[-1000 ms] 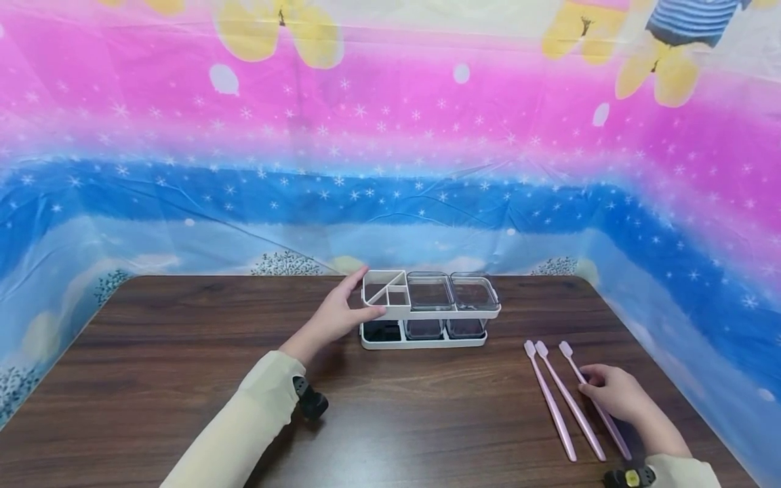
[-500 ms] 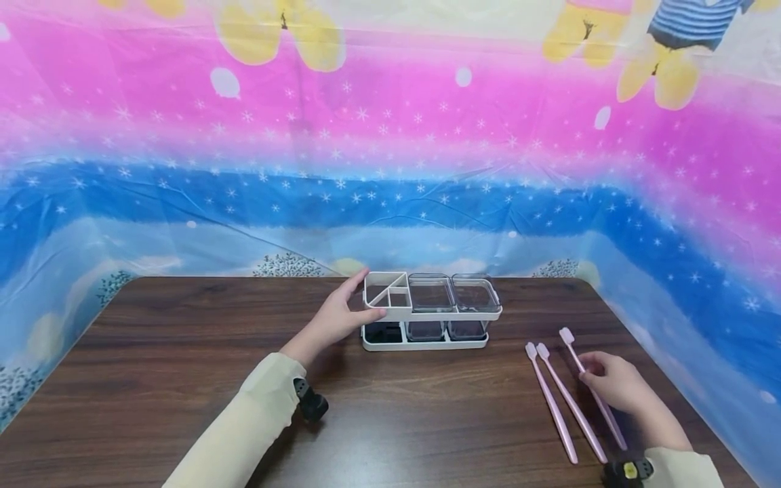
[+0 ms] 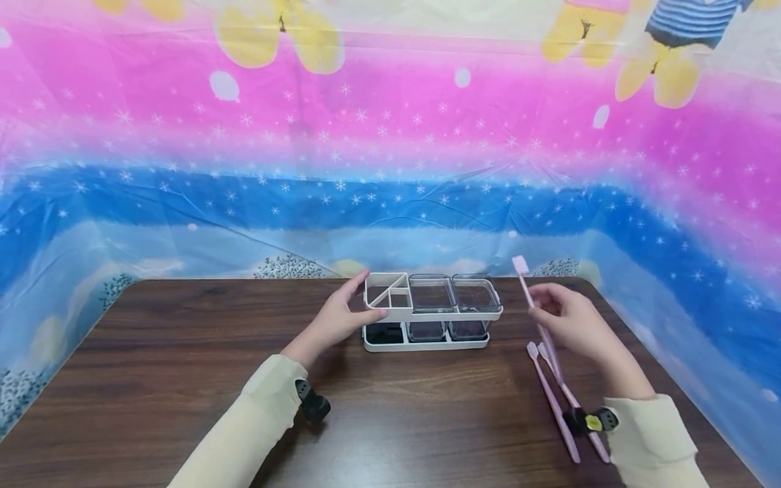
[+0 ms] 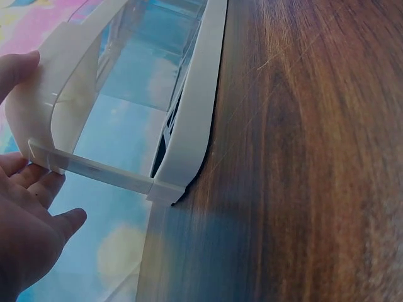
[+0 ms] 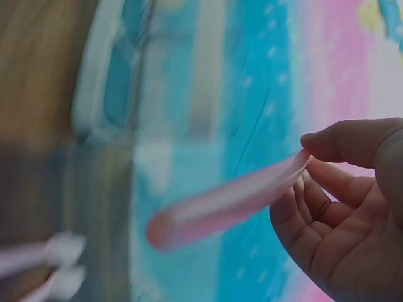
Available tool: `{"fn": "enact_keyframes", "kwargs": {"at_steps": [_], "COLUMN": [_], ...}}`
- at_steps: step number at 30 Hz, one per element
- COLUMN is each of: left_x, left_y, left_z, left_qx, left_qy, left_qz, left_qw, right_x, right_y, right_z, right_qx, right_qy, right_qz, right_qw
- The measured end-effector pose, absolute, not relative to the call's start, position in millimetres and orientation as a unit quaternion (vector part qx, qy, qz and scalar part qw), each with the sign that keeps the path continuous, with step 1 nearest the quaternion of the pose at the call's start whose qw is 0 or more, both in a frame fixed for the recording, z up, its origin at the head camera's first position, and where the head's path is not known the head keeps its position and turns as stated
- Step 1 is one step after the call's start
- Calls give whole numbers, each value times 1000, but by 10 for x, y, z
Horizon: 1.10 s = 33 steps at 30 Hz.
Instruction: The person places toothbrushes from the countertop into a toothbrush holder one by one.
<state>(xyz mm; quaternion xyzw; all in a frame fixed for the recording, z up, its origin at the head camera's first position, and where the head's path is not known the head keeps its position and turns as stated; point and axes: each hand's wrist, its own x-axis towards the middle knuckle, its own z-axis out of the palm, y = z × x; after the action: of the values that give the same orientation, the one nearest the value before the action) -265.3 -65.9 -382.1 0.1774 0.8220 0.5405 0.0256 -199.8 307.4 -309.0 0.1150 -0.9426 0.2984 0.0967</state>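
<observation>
With our right hand (image 3: pixel 570 318) we pinched a slim, glossy pink toothbrush (image 5: pixel 230 204), tilted with its pale head up, while two matching toothbrushes (image 3: pixel 556 410) lay below that hand on the table (image 3: pixel 390 413). Our left hand (image 3: pixel 332 318) gripped the end of a white two-tier rack (image 3: pixel 439 316), which stood between our hands bearing clear containers (image 3: pixel 430 303).

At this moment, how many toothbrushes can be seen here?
3: one toothbrush in the right hand, a second toothbrush and a third toothbrush side by side on the table. The wrist camera partly hides the third; I see no others.
</observation>
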Motion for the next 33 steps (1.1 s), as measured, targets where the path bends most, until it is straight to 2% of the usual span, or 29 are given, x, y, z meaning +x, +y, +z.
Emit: {"fn": "enact_keyframes", "kwargs": {"at_steps": [9, 19, 26, 33], "left_x": [-2642, -2653, -2645, -2648], "left_y": [-640, -624, -629, -646], "left_z": [-3814, -3823, -3830, -3835], "left_qx": [182, 170, 168, 168], "left_qy": [817, 819, 818, 819], "left_qz": [547, 547, 549, 548], "left_qw": [25, 26, 23, 19], "right_x": [-2185, -2388, -2483, -2575], "right_y": [2325, 1782, 1551, 1374], "right_z": [-2707, -2445, -2443, -2605], "right_qx": [160, 158, 133, 132], "right_qy": [-900, -867, -848, -843], "right_qz": [394, 449, 478, 483], "right_qw": [93, 149, 183, 198]}}
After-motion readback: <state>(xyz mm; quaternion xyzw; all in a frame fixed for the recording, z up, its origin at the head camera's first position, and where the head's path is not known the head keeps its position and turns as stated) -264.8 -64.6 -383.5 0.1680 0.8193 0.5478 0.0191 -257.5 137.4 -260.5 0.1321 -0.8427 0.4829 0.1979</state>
